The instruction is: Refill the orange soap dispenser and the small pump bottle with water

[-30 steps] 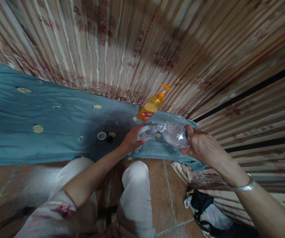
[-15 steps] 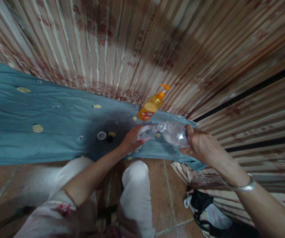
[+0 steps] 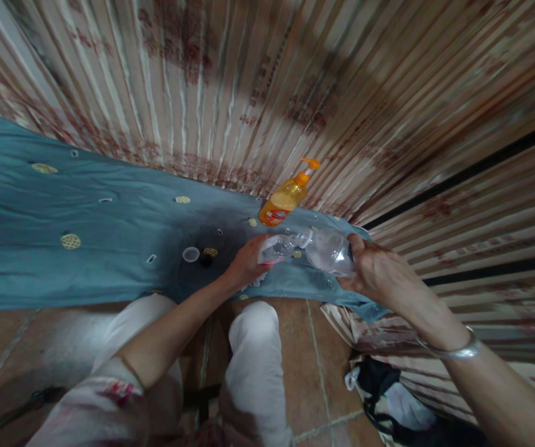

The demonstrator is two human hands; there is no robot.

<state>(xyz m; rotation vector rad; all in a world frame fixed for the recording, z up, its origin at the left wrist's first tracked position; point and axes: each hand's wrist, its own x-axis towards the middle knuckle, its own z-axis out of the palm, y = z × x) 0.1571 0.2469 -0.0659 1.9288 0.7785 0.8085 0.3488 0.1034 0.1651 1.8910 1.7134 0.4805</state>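
**Neck to neck over the blue cloth (image 3: 122,223)**

Nearest me are two white-trousered knees (image 3: 255,335). Beyond them, my left hand (image 3: 247,264) is curled closed around the base end of the small bottle (image 3: 276,249), clear, with pink along its underside; its neck points right and slightly away. My right hand (image 3: 365,267), partly open to the girth of the large bottle (image 3: 329,251), grips its base end. That one is clear and glossy, dark-marked by my fingers, its long axis slanting so the neck points left and slightly away. The necks meet; I can't tell how far they overlap. A whitish round cap (image 3: 191,255) lies left of my left hand. Farther off, an orange pump bottle (image 3: 283,202) stands before the striped curtain (image 3: 230,93).
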